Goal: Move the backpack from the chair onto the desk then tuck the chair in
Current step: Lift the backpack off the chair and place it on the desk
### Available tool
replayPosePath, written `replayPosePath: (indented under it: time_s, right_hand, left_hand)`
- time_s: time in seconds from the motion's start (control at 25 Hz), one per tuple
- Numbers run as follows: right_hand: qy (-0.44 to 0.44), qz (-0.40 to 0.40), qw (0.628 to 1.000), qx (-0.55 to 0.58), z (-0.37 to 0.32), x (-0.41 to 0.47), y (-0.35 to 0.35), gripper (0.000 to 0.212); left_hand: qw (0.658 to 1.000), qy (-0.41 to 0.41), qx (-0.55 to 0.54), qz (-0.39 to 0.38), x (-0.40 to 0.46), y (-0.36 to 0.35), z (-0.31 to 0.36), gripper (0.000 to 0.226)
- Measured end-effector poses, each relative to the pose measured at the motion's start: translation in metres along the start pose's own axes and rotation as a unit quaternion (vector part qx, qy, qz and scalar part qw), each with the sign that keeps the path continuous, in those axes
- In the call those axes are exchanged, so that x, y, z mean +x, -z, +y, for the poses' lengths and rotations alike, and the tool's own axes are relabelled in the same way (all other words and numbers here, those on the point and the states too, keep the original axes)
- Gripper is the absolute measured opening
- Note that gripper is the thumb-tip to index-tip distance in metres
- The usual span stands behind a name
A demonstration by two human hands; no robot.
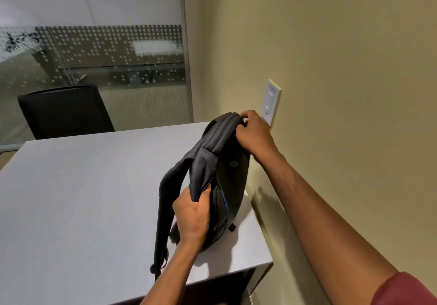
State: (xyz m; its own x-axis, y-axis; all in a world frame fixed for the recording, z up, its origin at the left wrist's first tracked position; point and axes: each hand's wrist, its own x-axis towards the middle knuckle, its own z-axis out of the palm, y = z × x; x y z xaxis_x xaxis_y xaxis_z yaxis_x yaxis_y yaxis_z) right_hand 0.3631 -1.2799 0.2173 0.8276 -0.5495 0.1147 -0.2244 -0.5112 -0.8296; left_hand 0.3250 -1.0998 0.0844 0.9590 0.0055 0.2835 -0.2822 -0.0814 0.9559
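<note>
A dark grey backpack (212, 170) with a blue trim line stands upright on the right end of the pale grey desk (82, 198), close to the wall. My right hand (254, 133) grips its top. My left hand (192, 214) is closed on the fabric of its back panel, low on the near side. One shoulder strap (160, 222) hangs loose down to the desk's front edge. The chair that held the backpack is out of view.
A black chair (66, 112) stands at the desk's far side, by a glass partition with a dot pattern. A white switch plate (272, 102) sits on the beige wall right behind the backpack. The desk's right edge lies close to that wall.
</note>
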Motion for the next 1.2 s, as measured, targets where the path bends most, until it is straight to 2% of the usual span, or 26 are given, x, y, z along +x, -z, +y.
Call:
replayPosePath:
  time_s: [0.08, 0.16, 0.2, 0.28, 0.36, 0.44, 0.48, 0.56, 0.72, 0.92, 1.2]
  right_hand:
    - [-0.009, -0.048, 0.999, -0.015, 0.006, 0.007, -0.003, 0.033]
    - [-0.005, -0.060, 0.998, 0.000, 0.014, 0.015, -0.003, 0.029]
    - [-0.002, -0.060, 0.998, 0.013, 0.016, 0.019, -0.002, 0.030]
    - [-0.011, -0.066, 0.998, 0.023, 0.018, 0.026, 0.000, 0.045]
    - [-0.023, -0.081, 0.996, 0.004, 0.019, 0.032, 0.004, 0.054]
    - [-0.016, -0.090, 0.993, -0.077, 0.023, 0.033, 0.008, 0.083]
    - [-0.007, -0.080, 0.989, -0.124, 0.027, 0.034, 0.007, 0.094]
    - [0.010, -0.035, 0.978, -0.208, 0.036, 0.033, 0.004, 0.091]
    - [0.021, 0.029, 0.966, -0.254, 0.049, 0.027, 0.010, 0.061]
    - [0.015, 0.075, 0.957, -0.278, 0.063, 0.015, 0.022, 0.057]
    - [0.035, 0.113, 0.959, -0.259, 0.066, 0.012, 0.022, 0.053]
  left_hand:
    - [1.000, 0.005, 0.026, -0.009, 0.000, -0.019, -0.015, 0.014]
    - [0.998, -0.014, 0.042, -0.035, -0.004, -0.034, -0.023, 0.012]
    - [0.996, -0.037, 0.057, -0.053, -0.006, -0.040, -0.025, 0.017]
    - [0.984, -0.074, 0.106, -0.121, -0.010, -0.054, -0.029, 0.050]
    - [0.958, -0.066, 0.163, -0.227, -0.016, -0.067, -0.033, 0.082]
    - [0.915, -0.047, 0.235, -0.325, -0.022, -0.076, -0.042, 0.094]
    - [0.891, -0.036, 0.269, -0.364, -0.023, -0.079, -0.047, 0.094]
    - [0.862, -0.017, 0.303, -0.407, -0.026, -0.083, -0.054, 0.085]
    - [0.863, -0.052, 0.298, -0.404, -0.030, -0.090, -0.059, 0.077]
    - [0.838, -0.111, 0.310, -0.435, -0.028, -0.094, -0.062, 0.076]
    - [0.843, -0.105, 0.313, -0.425, -0.035, -0.090, -0.067, 0.070]
